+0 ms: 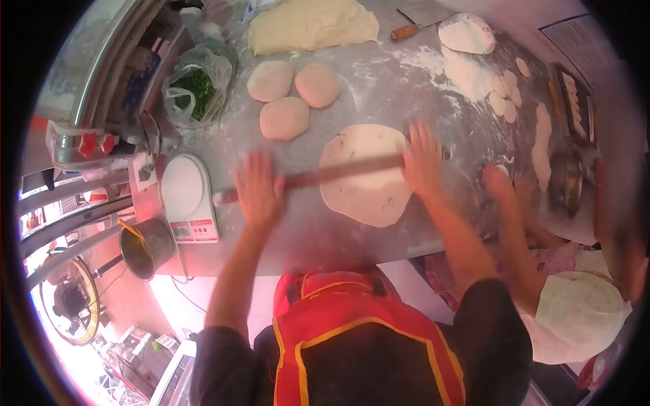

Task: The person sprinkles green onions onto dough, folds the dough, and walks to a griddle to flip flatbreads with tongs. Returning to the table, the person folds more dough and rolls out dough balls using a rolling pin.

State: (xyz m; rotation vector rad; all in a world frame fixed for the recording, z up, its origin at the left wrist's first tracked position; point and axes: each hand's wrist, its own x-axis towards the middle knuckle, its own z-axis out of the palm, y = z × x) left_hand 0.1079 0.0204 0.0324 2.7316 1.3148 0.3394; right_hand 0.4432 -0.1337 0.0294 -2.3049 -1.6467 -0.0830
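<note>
A long brown rolling pin (318, 178) lies across a flat, roughly round sheet of dough (369, 199), which shows a few dark specks. My left hand (259, 193) is on the pin's left part, palm down, fingers stretched forward and slightly blurred. On the pin's right part rests my right hand (424, 161), also palm down with fingers extended, beside the sheet's right edge. Neither hand wraps round the pin. Beyond the sheet sit three round dough pieces (284, 118), close together.
Left of my left hand stands a white scale (184, 189), with a metal pot (145, 249) near it and a bag of chopped greens (193, 91) behind. A large dough slab (311, 27), scraper (406, 32) and flour (467, 74) lie farther back. A co-worker's hand (497, 179) works at right.
</note>
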